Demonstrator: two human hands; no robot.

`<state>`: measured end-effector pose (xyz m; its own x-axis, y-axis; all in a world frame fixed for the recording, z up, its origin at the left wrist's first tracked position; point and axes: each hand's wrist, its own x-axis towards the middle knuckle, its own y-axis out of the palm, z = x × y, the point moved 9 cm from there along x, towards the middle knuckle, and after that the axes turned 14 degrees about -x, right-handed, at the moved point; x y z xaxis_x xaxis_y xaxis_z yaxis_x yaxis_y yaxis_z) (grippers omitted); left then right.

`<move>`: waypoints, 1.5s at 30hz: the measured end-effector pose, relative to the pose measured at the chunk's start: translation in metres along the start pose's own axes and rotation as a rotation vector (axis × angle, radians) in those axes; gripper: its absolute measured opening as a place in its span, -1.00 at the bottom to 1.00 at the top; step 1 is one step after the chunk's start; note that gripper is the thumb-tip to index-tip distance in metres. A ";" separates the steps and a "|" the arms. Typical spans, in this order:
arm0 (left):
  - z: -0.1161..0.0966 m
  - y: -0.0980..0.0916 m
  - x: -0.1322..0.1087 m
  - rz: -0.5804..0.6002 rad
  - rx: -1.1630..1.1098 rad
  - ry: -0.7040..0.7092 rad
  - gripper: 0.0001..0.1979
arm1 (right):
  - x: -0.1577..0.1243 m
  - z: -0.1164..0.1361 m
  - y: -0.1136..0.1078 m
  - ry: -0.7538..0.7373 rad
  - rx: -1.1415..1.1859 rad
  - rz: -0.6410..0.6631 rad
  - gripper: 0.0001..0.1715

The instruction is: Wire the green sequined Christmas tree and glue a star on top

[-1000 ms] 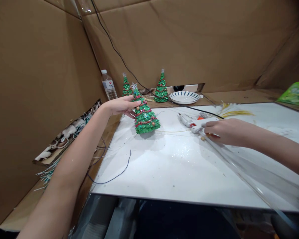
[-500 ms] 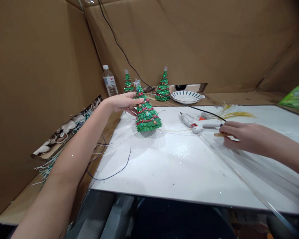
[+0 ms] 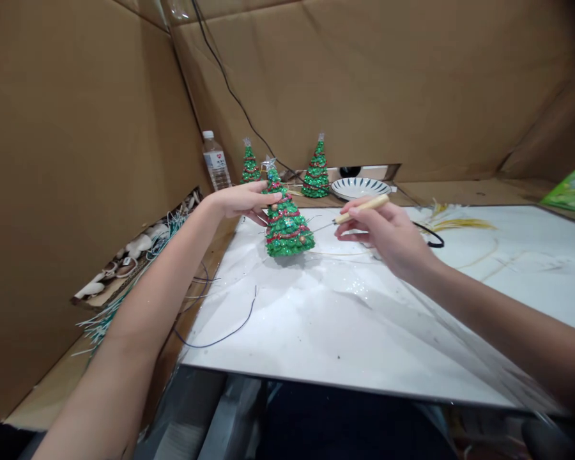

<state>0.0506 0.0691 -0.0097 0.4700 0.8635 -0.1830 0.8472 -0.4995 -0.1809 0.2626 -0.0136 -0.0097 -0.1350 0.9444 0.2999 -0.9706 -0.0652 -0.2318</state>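
A small green glittery Christmas tree with red garlands and a silver star stands on the white board. My left hand grips its upper part from the left, fingers closed round it. My right hand is pinched on a wooden-handled awl, its thin metal tip pointing left toward the tree's right side, a short way off it.
Two more small green trees stand at the back beside a water bottle and a striped white plate. A black cord and yellow straws lie behind my right hand. Brown cardboard walls enclose the board; a dark wire lies at the front left.
My right hand left the white glue gun, picked up the wooden-handled awl and moved left toward the tree. My left hand kept its hold on the tree.
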 end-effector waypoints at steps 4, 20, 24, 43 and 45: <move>0.001 0.001 0.000 0.008 0.001 -0.007 -0.36 | 0.011 -0.026 0.016 0.079 0.180 -0.015 -0.92; -0.003 0.002 -0.001 0.036 0.067 0.026 -0.26 | 0.006 -0.032 0.026 0.077 0.278 0.033 -0.93; -0.003 0.003 -0.001 0.035 0.108 0.021 -0.28 | 0.006 -0.032 0.027 0.079 0.275 0.037 -0.92; -0.002 0.004 -0.002 0.041 0.104 0.007 -0.40 | 0.006 -0.037 0.028 0.144 0.268 0.057 -0.93; -0.002 0.005 -0.002 0.046 0.109 0.007 -0.40 | 0.006 -0.038 0.029 0.144 0.267 0.064 -0.93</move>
<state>0.0542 0.0651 -0.0080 0.5100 0.8397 -0.1865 0.7930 -0.5430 -0.2762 0.2415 0.0027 -0.0492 -0.1860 0.9704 0.1540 -0.9817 -0.1899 0.0115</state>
